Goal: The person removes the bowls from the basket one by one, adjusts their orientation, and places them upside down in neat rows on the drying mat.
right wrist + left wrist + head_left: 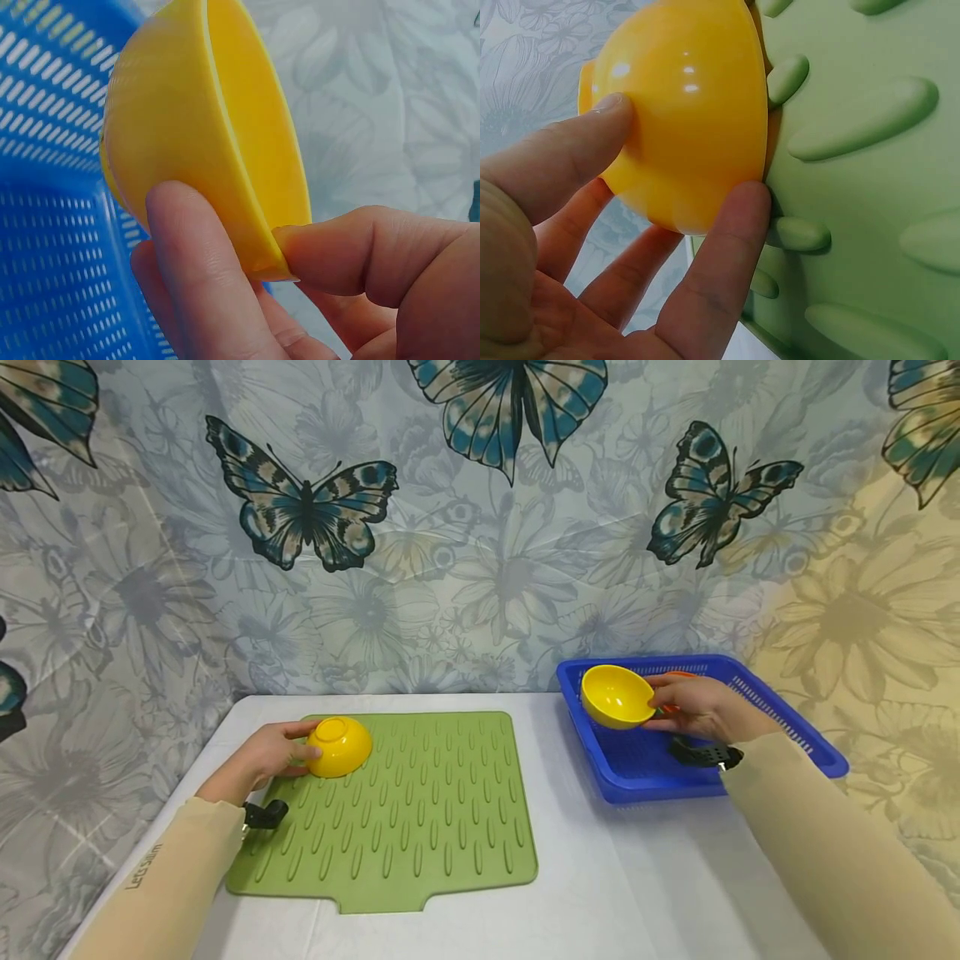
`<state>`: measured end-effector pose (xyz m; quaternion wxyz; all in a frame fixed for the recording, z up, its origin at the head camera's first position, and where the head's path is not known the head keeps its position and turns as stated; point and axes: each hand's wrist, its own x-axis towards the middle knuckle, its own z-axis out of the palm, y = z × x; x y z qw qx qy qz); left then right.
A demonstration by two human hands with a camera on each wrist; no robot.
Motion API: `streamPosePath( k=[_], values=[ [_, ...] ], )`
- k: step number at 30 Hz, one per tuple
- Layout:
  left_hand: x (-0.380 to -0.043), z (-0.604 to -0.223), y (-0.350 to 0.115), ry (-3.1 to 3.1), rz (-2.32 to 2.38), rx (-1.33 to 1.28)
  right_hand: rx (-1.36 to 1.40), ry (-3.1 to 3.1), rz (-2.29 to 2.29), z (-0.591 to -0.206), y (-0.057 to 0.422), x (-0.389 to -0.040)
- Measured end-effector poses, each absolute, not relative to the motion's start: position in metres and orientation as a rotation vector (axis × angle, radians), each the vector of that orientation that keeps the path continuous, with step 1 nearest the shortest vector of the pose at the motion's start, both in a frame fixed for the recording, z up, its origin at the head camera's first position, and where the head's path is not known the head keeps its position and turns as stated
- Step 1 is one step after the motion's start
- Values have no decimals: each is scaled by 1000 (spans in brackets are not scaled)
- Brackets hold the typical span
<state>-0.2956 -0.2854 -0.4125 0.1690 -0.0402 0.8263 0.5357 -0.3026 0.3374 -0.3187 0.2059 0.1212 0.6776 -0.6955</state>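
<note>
Between your left fingers, the orange-yellow bowl looks smooth, glossy plastic; beneath them, the green mat is matt and ridged. Your right fingers pinch a shiny plastic bowl over a perforated plastic basket.

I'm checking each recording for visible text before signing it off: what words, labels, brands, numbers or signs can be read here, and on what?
"Lets Slim": on the left sleeve; small, so the spelling is uncertain.
No other readable text; none shows on the upturned yellow bowl, upright yellow bowl, blue basket or green mat.
</note>
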Motion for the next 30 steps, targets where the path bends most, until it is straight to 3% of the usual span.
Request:
streamPosePath(
  k=[13, 30],
  values=[
    [-295, -413, -284, 2354, 1521, -116, 305, 1961, -1860, -293, 324, -273],
    [-288, -411, -280, 2399, 1506, -91, 125, 1955, -1781, -281, 271, -235]
  ],
)
